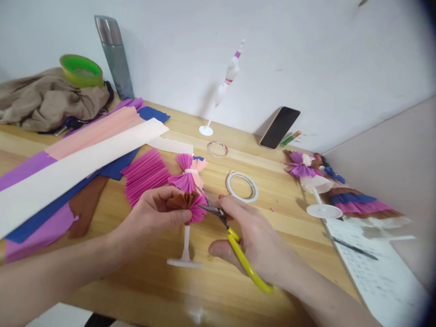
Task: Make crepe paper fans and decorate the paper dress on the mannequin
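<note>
Between the thumb and fingers of my left hand (161, 211) is pinched a pleated brown and pink crepe paper piece (182, 201). My right hand (247, 231) grips yellow-handled scissors (250, 268), their blades pointing left at the pink edge of that paper. Whether the blades touch it is hard to tell. Just behind stands a pleated pink and peach paper bow (188, 175), bound at its middle with a white band. Below the held paper, a white stand with a round base (185, 261) rests on the table; its upper part is hidden.
Crepe paper strips (81, 159) and a pleated magenta sheet (146, 177) lie left. A tape roll (241, 187) sits beyond my right hand. Behind are a white figure on a stand (206, 130), a phone (279, 128) and a bottle (117, 63). Paper-dressed figures (361, 202) stand right.
</note>
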{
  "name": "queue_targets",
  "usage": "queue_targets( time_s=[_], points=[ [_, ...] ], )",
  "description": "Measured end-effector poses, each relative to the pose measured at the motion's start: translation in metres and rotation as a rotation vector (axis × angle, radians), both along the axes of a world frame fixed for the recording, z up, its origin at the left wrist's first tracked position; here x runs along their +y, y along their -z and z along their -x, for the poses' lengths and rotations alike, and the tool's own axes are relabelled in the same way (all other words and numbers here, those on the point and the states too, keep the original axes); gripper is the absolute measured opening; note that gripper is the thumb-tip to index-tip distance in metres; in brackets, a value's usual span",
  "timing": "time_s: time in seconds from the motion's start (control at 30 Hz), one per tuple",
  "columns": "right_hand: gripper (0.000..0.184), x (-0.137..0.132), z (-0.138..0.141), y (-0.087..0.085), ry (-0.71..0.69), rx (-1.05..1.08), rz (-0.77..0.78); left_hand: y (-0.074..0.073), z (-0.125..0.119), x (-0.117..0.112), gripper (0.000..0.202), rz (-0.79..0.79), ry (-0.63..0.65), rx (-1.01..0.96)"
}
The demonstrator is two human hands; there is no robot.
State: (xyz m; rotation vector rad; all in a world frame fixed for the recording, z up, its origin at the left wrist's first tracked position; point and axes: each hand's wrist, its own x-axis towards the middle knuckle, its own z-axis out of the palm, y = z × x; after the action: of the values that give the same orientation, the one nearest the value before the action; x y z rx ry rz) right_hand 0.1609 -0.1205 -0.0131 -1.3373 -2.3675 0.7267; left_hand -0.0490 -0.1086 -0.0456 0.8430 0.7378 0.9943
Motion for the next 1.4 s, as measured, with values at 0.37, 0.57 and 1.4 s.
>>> queue_targets(
  time_s=[0.37, 0.57, 1.4],
  points=[
    [0.042, -0.0002, 0.0004, 0.0027, 0.014, -0.017, -0.013, 0.0008, -0.0013, 0.0007, 0.017, 0.013, 0.010, 0.006],
    [0.038, 0.0015, 0.0025, 0.0000, 0.000, 0.007, -0.063, -0.0018, -0.0025, 0.0012, 0.019, 0.040, 0.000, 0.018],
    [0.045, 0.0003, -0.0039, 0.0013, 0.029, -0.025, -0.119, -0.0074, -0.0011, 0.0028, 0.014, 0.077, 0.050, 0.126]
  ],
)
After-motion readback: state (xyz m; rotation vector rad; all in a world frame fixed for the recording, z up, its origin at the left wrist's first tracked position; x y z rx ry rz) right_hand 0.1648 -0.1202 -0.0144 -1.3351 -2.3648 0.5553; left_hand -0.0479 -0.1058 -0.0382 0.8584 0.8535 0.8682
